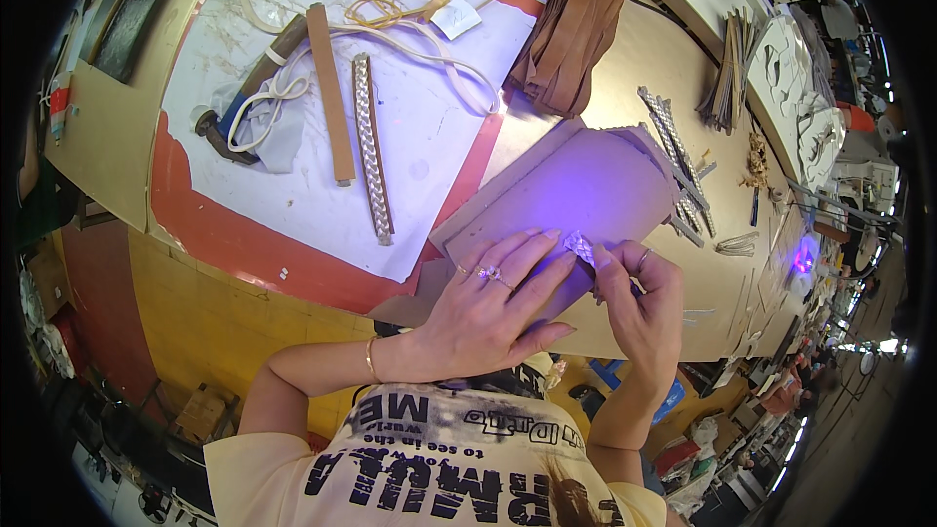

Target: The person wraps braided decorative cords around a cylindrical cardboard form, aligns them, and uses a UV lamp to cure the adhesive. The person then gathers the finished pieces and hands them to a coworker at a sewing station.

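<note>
A short piece of silvery braided strip (579, 246) shows between my hands under violet light, over a grey-brown board (610, 171). My left hand (498, 298) lies across the board's near edge, fingers stretched out, their tips beside the strip. Close by on the right, my right hand (639, 298) is closed, its thumb and forefinger pinching at the strip's end. Something dark shows among its curled fingers, too small to make out. A longer silver braid on a brown backing (371, 151) lies on the white sheet to the left, beside a plain tan strip (330, 98).
A hammer (234, 127) lies on the white sheet (420, 171) amid looped cream cord (459, 73). A stack of brown leather strips (571, 34) sits at the back. More braided strips (673, 151) and a bundle of thin strips (727, 73) lie to the right.
</note>
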### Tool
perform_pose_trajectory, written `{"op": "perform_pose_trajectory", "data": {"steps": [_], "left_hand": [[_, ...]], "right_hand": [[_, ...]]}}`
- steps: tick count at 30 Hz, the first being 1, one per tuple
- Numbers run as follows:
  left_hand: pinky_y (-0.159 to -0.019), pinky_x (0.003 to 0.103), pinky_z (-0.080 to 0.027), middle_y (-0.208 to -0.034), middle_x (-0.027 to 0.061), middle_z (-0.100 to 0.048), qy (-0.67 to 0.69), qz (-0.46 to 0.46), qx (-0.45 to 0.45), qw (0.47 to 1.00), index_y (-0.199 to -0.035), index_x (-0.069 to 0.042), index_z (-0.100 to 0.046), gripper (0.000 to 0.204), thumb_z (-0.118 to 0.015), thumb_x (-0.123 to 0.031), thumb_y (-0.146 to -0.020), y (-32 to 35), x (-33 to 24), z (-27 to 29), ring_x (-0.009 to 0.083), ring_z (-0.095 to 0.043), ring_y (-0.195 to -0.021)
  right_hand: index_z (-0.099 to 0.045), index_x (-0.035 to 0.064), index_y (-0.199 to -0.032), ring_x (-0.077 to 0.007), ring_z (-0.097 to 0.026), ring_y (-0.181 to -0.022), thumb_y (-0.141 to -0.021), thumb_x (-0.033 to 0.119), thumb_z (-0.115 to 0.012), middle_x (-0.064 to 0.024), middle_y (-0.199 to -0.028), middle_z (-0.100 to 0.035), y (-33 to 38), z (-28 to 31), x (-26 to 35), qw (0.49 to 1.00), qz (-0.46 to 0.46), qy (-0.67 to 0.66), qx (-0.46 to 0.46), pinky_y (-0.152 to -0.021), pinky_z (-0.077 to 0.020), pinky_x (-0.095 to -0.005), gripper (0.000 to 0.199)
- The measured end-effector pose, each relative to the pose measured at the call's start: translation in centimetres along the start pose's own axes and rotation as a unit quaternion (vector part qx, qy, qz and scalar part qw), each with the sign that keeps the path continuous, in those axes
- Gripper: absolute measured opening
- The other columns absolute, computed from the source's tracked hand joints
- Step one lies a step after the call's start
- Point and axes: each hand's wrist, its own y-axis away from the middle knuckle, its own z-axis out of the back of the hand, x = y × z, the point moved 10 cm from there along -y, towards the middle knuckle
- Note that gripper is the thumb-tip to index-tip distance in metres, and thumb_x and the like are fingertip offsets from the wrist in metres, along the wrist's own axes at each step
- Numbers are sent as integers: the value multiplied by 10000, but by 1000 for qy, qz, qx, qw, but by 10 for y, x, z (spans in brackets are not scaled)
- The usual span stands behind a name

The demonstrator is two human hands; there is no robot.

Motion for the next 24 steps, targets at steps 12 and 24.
{"op": "perform_pose_trajectory", "data": {"steps": [12,24], "left_hand": [[-979,452,-382,-1338,177,-441,60,24,28,998,-1341,-23,-467,769,-734,-441,-753,-7,6,2,354,-475,-1177],[-948,450,-408,-1326,218,-427,-19,12,128,992,-1370,-25,-432,889,-662,-609,-741,-18,3,-3,377,-467,-1155]], "right_hand": [[-587,-49,-697,-94,-352,-480,-872,117,-626,-71,-526,-451,-1,1,1,1000,1,9,-3,-448,-303,-286,244],[-589,-48,-692,-110,-359,-464,-862,97,-620,-79,-522,-469,-1,1,6,1000,19,12,-6,-448,-314,-295,225]]}}
